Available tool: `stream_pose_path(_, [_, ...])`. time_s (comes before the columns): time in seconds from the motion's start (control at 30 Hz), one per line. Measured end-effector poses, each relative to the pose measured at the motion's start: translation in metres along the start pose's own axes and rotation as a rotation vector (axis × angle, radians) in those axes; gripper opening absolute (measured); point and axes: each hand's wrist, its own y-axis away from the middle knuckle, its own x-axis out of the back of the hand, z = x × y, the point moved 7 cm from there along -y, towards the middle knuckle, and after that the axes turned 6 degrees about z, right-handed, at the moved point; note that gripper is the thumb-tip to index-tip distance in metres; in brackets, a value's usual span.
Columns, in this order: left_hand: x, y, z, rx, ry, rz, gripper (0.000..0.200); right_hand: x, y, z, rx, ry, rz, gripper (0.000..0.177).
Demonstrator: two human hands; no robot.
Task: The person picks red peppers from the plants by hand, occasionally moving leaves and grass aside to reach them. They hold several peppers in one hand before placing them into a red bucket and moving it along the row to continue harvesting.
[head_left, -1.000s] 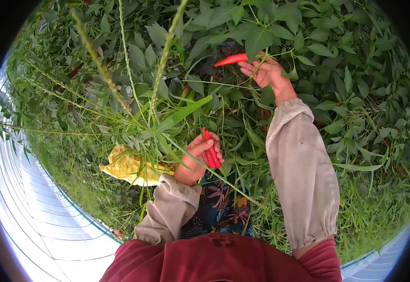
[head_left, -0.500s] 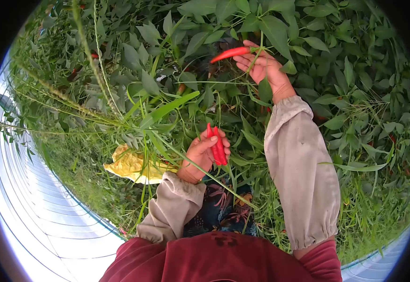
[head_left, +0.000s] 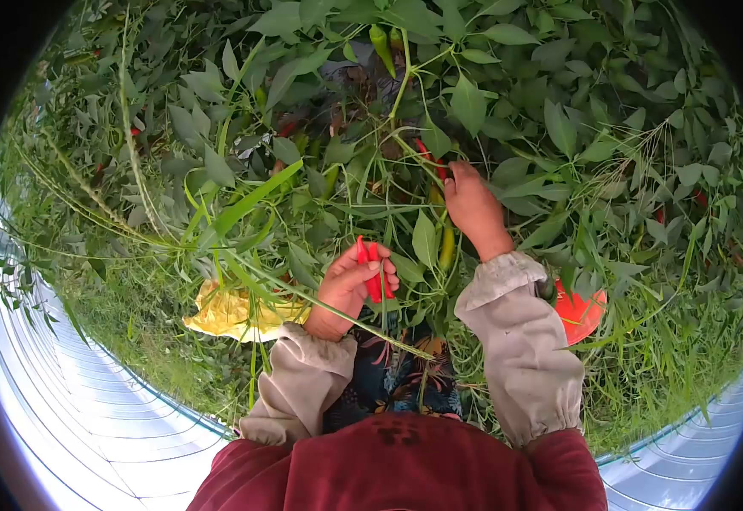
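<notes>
My left hand point(head_left: 350, 285) is closed around red chili peppers point(head_left: 375, 272), at least two side by side, held upright between thumb and fingers. My right hand point(head_left: 476, 209) is back-up among the chili plants, its fingers curled and partly hidden. At its fingertips is another red chili pepper point(head_left: 427, 153), and the thumb presses against its lower end. Yellowish-green chili peppers point(head_left: 447, 247) hang just below that hand. A green chili pepper point(head_left: 381, 49) hangs from a stem at the top of the view.
A crumpled yellow bag point(head_left: 239, 312) lies in the grass at left. Something orange-red with pale lettering point(head_left: 581, 317) shows beside my right sleeve. Long grass stalks point(head_left: 329, 302) cross in front of my left wrist. Dense pepper leaves point(head_left: 559, 128) fill the far side.
My right hand has come nearer and turned from palm-up under a red chili pepper to back-up. My left hand shifted slightly left with its peppers. The orange-red thing has come into view.
</notes>
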Motion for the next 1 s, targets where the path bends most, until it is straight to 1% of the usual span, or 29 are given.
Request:
stream_pose_path(0.07, [0.000,0.000,0.001,0.007,-0.095,0.072,0.020,0.003,0.004,-0.006,-0.048,-0.034,-0.029,0.034])
stream_pose_path(0.1, [0.000,0.000,0.000,0.013,-0.102,0.068,0.020,0.004,0.005,-0.006,-0.083,-0.066,-0.062,0.034])
stream_pose_path(0.13, [0.002,-0.001,0.000,-0.005,-0.102,0.071,0.020,0.002,0.006,0.004,-0.085,-0.110,0.062,0.032])
stream_pose_path(0.17, [0.003,-0.001,0.000,-0.023,-0.101,0.076,0.019,-0.002,0.007,0.013,-0.093,-0.111,0.065,0.032])
stream_pose_path(0.23, [0.004,-0.001,-0.003,-0.021,-0.087,0.083,0.017,-0.015,0.008,0.050,-0.337,-0.070,0.002,0.027])
stream_pose_path(0.27, [0.007,-0.001,-0.007,-0.007,-0.091,0.099,0.016,-0.067,0.005,0.098,-0.432,-0.304,-0.147,0.025])
stream_pose_path(0.3, [0.010,0.000,-0.012,0.007,-0.096,0.115,0.016,-0.100,0.007,0.129,-0.434,-0.303,-0.148,0.025])
stream_pose_path(0.33, [0.011,0.000,-0.016,0.010,-0.096,0.115,0.016,-0.122,0.003,0.139,-0.180,-0.294,-0.085,0.017])
stream_pose_path(0.43, [0.012,0.003,-0.030,0.063,-0.129,0.132,0.015,-0.089,-0.003,0.101,0.002,-0.348,0.059,0.018])
stream_pose_path(0.47, [0.013,0.004,-0.035,0.082,-0.118,0.145,0.015,-0.093,-0.009,0.093,-0.190,-0.346,-0.131,0.021])
stream_pose_path(0.5, [0.013,0.005,-0.039,0.101,-0.107,0.159,0.015,-0.107,-0.007,0.101,-0.381,-0.340,-0.323,0.024])
stream_pose_path(0.57, [0.013,0.005,-0.044,0.112,-0.121,0.165,0.015,-0.112,-0.018,0.103,-0.370,-0.330,-0.346,0.035])
stream_pose_path(0.63, [0.014,0.004,-0.047,0.116,-0.130,0.166,0.016,-0.082,-0.031,0.077,-0.369,-0.102,-0.344,0.042])
stream_pose_path(0.67, [0.014,0.004,-0.047,0.115,-0.132,0.168,0.016,-0.067,-0.031,0.066,-0.453,-0.149,-0.319,0.044])
stream_pose_path(0.7, [0.013,0.005,-0.047,0.118,-0.134,0.176,0.017,-0.072,-0.032,0.070,-0.452,-0.153,-0.320,0.044])
stream_pose_path(0.77, [0.012,0.003,-0.045,0.113,-0.141,0.187,0.017,-0.085,-0.045,0.078,-0.357,-0.044,-0.311,0.043])
stream_pose_path(0.8, [0.013,0.004,-0.043,0.104,-0.140,0.197,0.017,-0.096,-0.047,0.080,-0.273,-0.036,-0.337,0.035])
stream_pose_path(0.83, [0.014,0.005,-0.042,0.098,-0.140,0.205,0.017,-0.104,-0.044,0.088,-0.273,-0.041,-0.341,0.035])
stream_pose_path(0.9, [0.017,0.006,-0.040,0.076,-0.136,0.205,0.016,-0.073,-0.021,0.080,-0.624,-0.503,-0.322,0.024])
stream_pose_path(0.93, [0.018,0.005,-0.037,0.052,-0.128,0.200,0.016,-0.050,-0.009,0.069,-0.718,-0.744,-0.274,0.019])
stream_pose_path(0.97, [0.017,0.006,-0.035,0.051,-0.129,0.198,0.016,-0.054,-0.009,0.072,-0.717,-0.744,-0.273,0.019])
stream_pose_path(1.0, [0.015,0.007,-0.030,0.032,-0.101,0.187,0.015,-0.056,-0.011,0.074,-0.681,-0.758,-0.212,0.020])
